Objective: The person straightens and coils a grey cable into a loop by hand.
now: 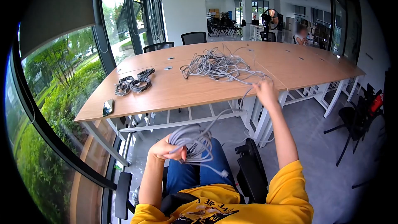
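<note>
My left hand [166, 149] is wrapped round a looped bundle of grey cable [192, 139] above my lap, and a connector end dangles below it. From this bundle the cable runs up to my right hand [265, 91], whose closed fingers grip it at the table's front edge. Just behind my right hand, a large loose tangle of grey cables [217, 64] lies on the wooden table [186, 95]. Several tied coils of cable [134, 83] rest on the table to the left.
A phone [108, 107] lies near the table's front left edge. Black chairs [193, 38] stand behind the table, and others [352, 118] at the right. An armrest [251, 164] is beside my right leg. Another person [301, 37] sits far back.
</note>
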A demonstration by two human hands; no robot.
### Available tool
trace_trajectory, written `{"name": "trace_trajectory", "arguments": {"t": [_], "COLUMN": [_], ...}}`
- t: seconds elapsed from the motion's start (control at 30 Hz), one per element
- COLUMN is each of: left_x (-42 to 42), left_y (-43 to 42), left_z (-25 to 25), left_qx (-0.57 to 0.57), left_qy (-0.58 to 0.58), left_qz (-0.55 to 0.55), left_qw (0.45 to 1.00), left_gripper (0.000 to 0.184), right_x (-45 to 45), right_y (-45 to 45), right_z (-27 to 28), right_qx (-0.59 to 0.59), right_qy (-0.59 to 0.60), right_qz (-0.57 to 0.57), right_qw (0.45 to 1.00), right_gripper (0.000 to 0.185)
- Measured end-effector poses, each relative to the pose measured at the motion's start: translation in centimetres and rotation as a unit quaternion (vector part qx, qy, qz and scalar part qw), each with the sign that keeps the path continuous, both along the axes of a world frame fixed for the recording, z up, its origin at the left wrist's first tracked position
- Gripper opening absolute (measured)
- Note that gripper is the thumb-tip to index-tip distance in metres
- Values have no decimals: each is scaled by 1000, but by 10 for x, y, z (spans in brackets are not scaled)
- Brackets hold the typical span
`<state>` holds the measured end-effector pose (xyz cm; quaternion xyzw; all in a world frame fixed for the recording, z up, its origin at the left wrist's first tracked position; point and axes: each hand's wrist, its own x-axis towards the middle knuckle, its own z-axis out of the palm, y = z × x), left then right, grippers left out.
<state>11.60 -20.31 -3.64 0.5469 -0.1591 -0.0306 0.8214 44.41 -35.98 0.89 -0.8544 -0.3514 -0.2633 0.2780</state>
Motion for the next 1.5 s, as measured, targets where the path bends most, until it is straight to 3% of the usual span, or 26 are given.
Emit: {"name": "trace_trajectory", "arguments": {"t": [0.07,0.1,0.17,0.2,0.23,0.3,0.43,0.5,0.53,0.6,0.63,0.7,0.73,0.8,0.83,0.87,0.93,1.07,1.1,1.3,1.4,1.47,1.5], "left_x": [7,7,9,10,11,11,9,10,11,11,10,10,9,8,7,6,7,12,12,12,11,10,9], "left_y": [-4,-7,-18,-21,-23,-26,-35,-36,-36,-33,-31,-28,-30,-37,-33,-34,-36,-42,-42,-51,-46,-40,-40], "left_z": [0,4,13,14,16,19,39,45,47,45,44,40,41,43,38,37,35,28,29,23,21,23,25], "left_qx": [-7,-67,-118,-118,-128,-123,-187,-179,-170,-172,-181,-188,-189,-171,-162,-161,-194,-202,-210,-215,-250,-249,-246], "left_qy": [-33,-6,23,26,28,36,34,21,11,7,5,4,5,47,36,39,-5,-10,-7,-40,-87,-105,-97], "left_qz": [15,44,90,90,94,121,198,231,263,271,282,288,288,304,257,256,128,63,54,60,9,-12,6], "left_qw": [999,997,989,989,987,984,962,956,950,947,942,939,939,936,952,952,973,977,976,974,964,963,964], "left_gripper": [23,25,32,32,33,35,35,34,34,34,34,34,34,35,38,38,38,45,51,48,43,41,40], "right_x": [-12,-18,-43,-67,-93,-129,-140,-147,-153,-163,-163,-161,-162,-169,-171,-169,-166,-168,-168,-166,-157,-162,-165], "right_y": [5,5,12,10,3,-13,-19,-23,-26,-34,-34,-33,-35,-37,-33,-29,-23,-14,-15,-10,-4,-5,-4], "right_z": [-17,-19,-11,-3,6,13,-10,-23,-25,-11,-9,-5,1,19,26,32,44,55,58,55,49,39,34], "right_qx": [1,-58,110,174,182,102,7,33,24,-64,-63,-4,-4,119,155,157,164,176,177,198,177,124,123], "right_qy": [-23,-80,-70,-15,137,240,324,464,470,154,156,-3,-2,69,34,35,-27,-66,-66,-89,-70,47,115], "right_qz": [81,111,231,269,360,512,545,586,573,502,503,494,494,492,480,479,410,364,364,314,310,345,426], "right_qw": [996,989,964,947,905,818,773,663,671,849,848,869,869,859,863,863,897,912,912,924,931,929,889], "right_gripper": [24,20,18,20,25,38,54,54,56,43,43,22,22,10,10,10,13,14,14,18,20,28,41]}}
